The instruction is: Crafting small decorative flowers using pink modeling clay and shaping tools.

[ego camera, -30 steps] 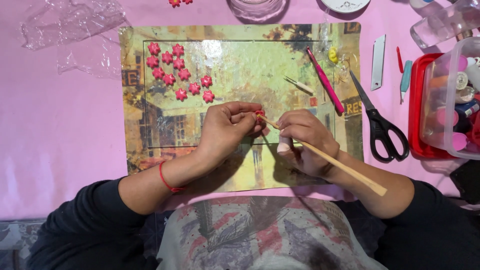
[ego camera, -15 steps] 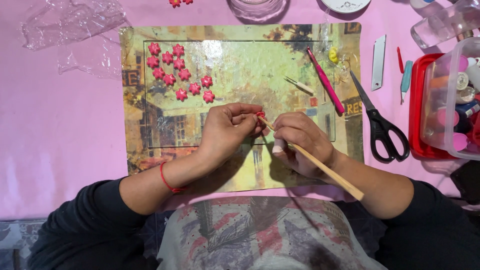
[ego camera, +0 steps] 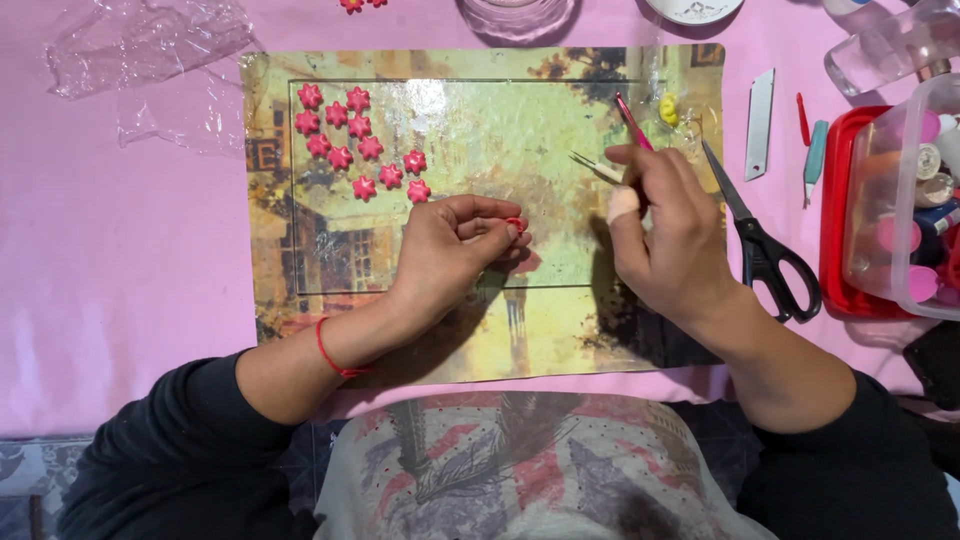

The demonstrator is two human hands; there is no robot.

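My left hand point(ego camera: 450, 250) rests on the picture-printed work mat point(ego camera: 480, 120) and pinches a small red clay piece point(ego camera: 515, 224) at its fingertips. Several red star-shaped clay flowers point(ego camera: 358, 150) lie in rows just above that hand. My right hand point(ego camera: 665, 235), with a bandage on one finger, reaches over the mat's upper right. Its curled fingers lie over a pink stick tool point(ego camera: 630, 118), whose tip shows past them, and beside a thin pointed tool point(ego camera: 592, 165). Whether the fingers grip the pink tool is hidden. No wooden stick is visible.
Black-handled scissors point(ego camera: 765, 250) lie right of my right hand. A red tray point(ego camera: 835, 200) holding a clear box of supplies stands at the far right. A white blade point(ego camera: 760, 125), a teal tool point(ego camera: 815, 160), a yellow clay bit point(ego camera: 668, 108) and crumpled plastic wrap point(ego camera: 140, 50) lie around.
My right hand left the red piece and moved up and right to the pink tool. The wooden stick it held is gone from sight. My left hand still pinches the red piece.
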